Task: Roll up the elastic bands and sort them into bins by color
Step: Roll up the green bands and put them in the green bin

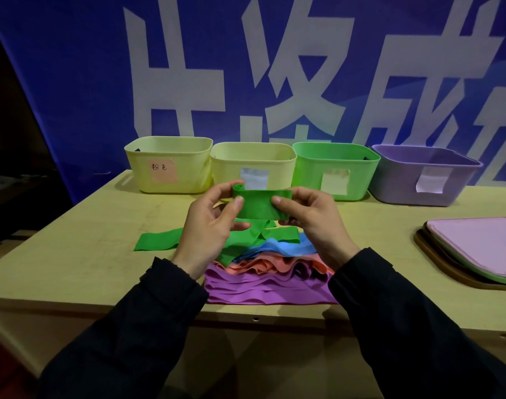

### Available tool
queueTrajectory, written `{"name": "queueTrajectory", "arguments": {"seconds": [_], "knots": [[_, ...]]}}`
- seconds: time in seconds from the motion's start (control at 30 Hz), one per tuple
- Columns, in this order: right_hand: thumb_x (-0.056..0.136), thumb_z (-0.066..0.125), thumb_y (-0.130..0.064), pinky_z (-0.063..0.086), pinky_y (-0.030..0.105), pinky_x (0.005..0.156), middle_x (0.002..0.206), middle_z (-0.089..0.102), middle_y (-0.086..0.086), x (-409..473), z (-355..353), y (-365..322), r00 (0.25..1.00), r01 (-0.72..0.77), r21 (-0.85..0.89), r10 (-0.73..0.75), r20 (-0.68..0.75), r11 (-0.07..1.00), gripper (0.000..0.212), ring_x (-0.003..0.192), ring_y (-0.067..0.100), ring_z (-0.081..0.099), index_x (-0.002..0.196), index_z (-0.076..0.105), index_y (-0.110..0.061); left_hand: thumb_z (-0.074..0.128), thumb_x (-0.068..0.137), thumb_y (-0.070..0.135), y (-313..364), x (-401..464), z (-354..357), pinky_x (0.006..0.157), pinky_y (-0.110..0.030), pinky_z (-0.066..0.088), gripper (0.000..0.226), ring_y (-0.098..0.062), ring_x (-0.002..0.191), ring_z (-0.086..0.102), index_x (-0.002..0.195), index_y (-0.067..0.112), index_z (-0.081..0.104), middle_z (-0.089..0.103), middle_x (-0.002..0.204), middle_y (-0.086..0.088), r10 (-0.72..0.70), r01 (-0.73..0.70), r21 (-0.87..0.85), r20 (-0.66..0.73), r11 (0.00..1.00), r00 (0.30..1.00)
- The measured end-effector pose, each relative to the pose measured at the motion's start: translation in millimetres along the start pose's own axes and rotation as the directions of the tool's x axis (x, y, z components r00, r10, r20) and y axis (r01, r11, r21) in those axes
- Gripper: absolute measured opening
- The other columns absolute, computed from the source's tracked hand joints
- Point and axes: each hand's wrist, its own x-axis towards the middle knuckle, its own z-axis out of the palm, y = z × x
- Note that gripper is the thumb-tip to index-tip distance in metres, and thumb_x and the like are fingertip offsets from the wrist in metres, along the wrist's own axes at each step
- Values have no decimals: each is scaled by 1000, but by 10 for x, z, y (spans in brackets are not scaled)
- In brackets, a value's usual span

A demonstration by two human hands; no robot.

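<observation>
Both hands, left hand (208, 226) and right hand (309, 214), pinch the soft, floppy green band (259, 204); hold its rolled end tight.

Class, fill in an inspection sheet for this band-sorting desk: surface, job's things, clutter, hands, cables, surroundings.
Surface: pale wooden table, no spills seen.
Job's things: green band partly rolled, its tail trailing on the table; blue band, orange band and purple band piled below; four bins at the back: two yellow bins, green bin, purple bin, each labelled.
Clutter: stacked lids at right.
Hands: left hand and right hand both pinch the green band.
Cables: nothing seen.
Surroundings: blue banner behind.
</observation>
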Motion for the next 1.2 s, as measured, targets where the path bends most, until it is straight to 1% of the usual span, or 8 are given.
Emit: {"name": "queueTrajectory", "arguments": {"seconds": [0.33,0.47,0.57,0.73,0.83,1.0,1.1,1.2], "knots": [[88,74,-6,52,24,59,77,66,14,-2,36,-12,999,43,-4,-44,-29,999,5,67,17,59,84,71,-5,68,94,8,-7,14,8,69,-31,60,29,-7,82,69,121,19,60,71,94,11,0,1,26,-22,1000,1000],[89,73,-6,52,21,58,72,69,1,21,44,14,999,33,0,-33,-21,999,8,63,8,61,82,71,-9,60,100,9,-29,4,-3,80,-37,62,31,-16,97,73,126,25,65,68,116,-4,0,0,56,9,998,1000],[92,70,-7,52,21,60,72,70,-3,10,77,39,999,44,-29,-44,0,999,8,64,5,62,84,72,-9,51,103,4,-6,-31,45,79,-36,62,36,-12,100,71,130,26,61,70,109,6,-5,6,-10,39,1000,999],[89,73,-8,52,21,59,82,70,12,14,107,40,997,57,-17,-58,-48,998,15,66,8,63,95,71,6,69,92,6,-11,-6,28,67,-32,60,31,-17,89,73,119,20,63,73,102,1,22,-22,0,-11,1000,1000],[91,72,-9,52,21,60,81,69,11,-2,104,45,998,53,-34,-54,-21,998,13,67,10,62,93,71,4,69,92,7,-20,7,16,72,-35,61,27,-19,91,75,116,17,61,74,99,4,-34,33,-45,-22,998,999],[89,73,-9,51,22,59,68,67,3,-14,141,22,998,61,-40,-62,-24,997,6,58,7,58,84,72,-6,58,100,4,-28,-19,37,77,-36,63,30,-18,96,73,124,22,60,66,118,-10,-11,9,-43,-25,999,1000],[91,72,-8,51,22,59,64,66,-6,-21,176,25,998,64,-57,-64,-1,996,13,56,4,57,79,71,-14,54,102,2,2,-53,71,77,-37,62,29,-11,95,71,122,22,61,67,111,3,31,-31,-13,2,999,1000],[91,71,-8,51,21,58,63,66,-7,-38,194,18,997,73,-50,-73,4,996,13,55,3,57,80,70,-14,67,94,7,-12,-36,75,64,-28,56,23,-3,82,65,112,21,61,68,97,16,59,-59,31,-11,998,998]]}}
